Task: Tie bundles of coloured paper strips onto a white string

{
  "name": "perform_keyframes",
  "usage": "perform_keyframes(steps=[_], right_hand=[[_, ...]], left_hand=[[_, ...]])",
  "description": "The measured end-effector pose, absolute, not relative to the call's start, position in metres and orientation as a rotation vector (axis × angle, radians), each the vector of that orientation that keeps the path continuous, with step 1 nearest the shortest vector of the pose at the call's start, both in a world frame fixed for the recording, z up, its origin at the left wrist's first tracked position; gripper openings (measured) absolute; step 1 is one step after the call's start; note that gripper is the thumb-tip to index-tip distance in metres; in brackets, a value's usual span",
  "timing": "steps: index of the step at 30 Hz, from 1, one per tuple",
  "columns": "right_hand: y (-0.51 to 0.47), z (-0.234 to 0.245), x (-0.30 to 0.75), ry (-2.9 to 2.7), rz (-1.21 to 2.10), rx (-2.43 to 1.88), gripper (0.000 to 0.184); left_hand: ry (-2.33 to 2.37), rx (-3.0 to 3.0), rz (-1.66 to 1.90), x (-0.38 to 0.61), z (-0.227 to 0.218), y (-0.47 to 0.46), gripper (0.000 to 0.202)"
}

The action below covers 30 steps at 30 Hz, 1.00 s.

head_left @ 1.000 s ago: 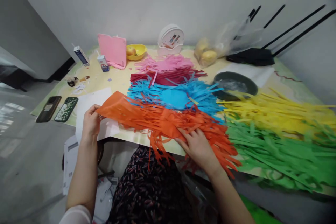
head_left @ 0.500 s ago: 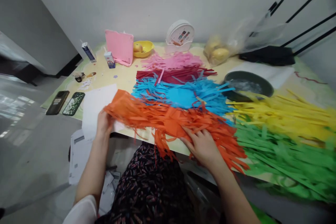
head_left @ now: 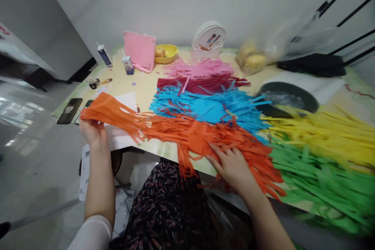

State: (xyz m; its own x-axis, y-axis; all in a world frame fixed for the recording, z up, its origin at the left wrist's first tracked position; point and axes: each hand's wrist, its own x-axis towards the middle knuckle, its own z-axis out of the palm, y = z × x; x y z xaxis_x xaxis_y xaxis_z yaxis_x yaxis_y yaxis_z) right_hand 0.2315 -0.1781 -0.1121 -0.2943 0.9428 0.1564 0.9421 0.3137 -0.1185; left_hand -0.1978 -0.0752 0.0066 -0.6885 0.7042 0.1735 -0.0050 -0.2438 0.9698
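A sheet of orange fringed paper [head_left: 175, 133] stretches across the near edge of the table [head_left: 146, 88]. My left hand [head_left: 93, 131] is closed on the sheet's left end and holds it out past the table's left side. My right hand [head_left: 233, 164] lies flat with spread fingers on the pile of orange strips [head_left: 252, 152] near the front edge. Behind the orange lie blue fringed paper [head_left: 205, 107], dark red strips [head_left: 202, 84] and pink strips [head_left: 199, 68].
Green strips [head_left: 322, 179] and yellow strips [head_left: 322, 133] cover the right side. A dark bowl [head_left: 288, 95], bagged fruit [head_left: 253, 60], a yellow bowl [head_left: 166, 52], a pink tablet stand [head_left: 140, 50], two small cartons and two phones [head_left: 69, 110] stand around. White paper [head_left: 125, 103] lies under the orange.
My left hand has pulled the orange sheet's left end outward to the left, stretching it. My right hand has stayed pressed on the orange strips. The view has shifted slightly right.
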Motion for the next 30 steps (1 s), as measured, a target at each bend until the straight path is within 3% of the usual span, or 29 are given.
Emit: perform_keyframes(steps=[3, 5, 8, 10, 14, 18, 20, 25, 30], right_hand=[[-0.177, -0.104, 0.232, -2.349, 0.064, -1.763, 0.048], [-0.179, -0.091, 0.239, -2.306, 0.142, -1.709, 0.045], [-0.192, -0.056, 0.254, -2.169, 0.221, -1.665, 0.037], [-0.205, -0.024, 0.256, -1.959, 0.127, -1.748, 0.036], [-0.216, 0.03, 0.216, -1.716, -0.053, -1.649, 0.022], [-0.184, 0.035, 0.158, -1.928, -0.014, -1.285, 0.05], [-0.161, 0.025, 0.144, -1.984, 0.007, -1.272, 0.054], [-0.13, 0.014, 0.153, -2.019, 0.04, -1.294, 0.04], [-0.129, 0.047, 0.179, -2.008, 0.097, -1.209, 0.037]], left_hand=[[1.612, 0.965, 2.302, -0.202, 0.041, -0.075, 0.02], [1.662, 1.274, 2.275, -0.183, 0.058, -0.082, 0.014], [1.659, 2.219, 1.64, -0.13, 0.066, -0.098, 0.009], [1.631, 2.442, 1.322, -0.094, 0.062, -0.106, 0.01], [1.579, 2.533, 1.125, -0.046, 0.042, -0.106, 0.017], [1.377, 2.564, 1.11, -0.025, 0.028, -0.107, 0.027], [1.305, 2.54, 1.086, -0.02, 0.024, -0.111, 0.027], [1.317, 2.519, 1.063, -0.024, 0.024, -0.114, 0.037], [1.03, 2.322, 1.046, -0.036, 0.032, -0.095, 0.034]])
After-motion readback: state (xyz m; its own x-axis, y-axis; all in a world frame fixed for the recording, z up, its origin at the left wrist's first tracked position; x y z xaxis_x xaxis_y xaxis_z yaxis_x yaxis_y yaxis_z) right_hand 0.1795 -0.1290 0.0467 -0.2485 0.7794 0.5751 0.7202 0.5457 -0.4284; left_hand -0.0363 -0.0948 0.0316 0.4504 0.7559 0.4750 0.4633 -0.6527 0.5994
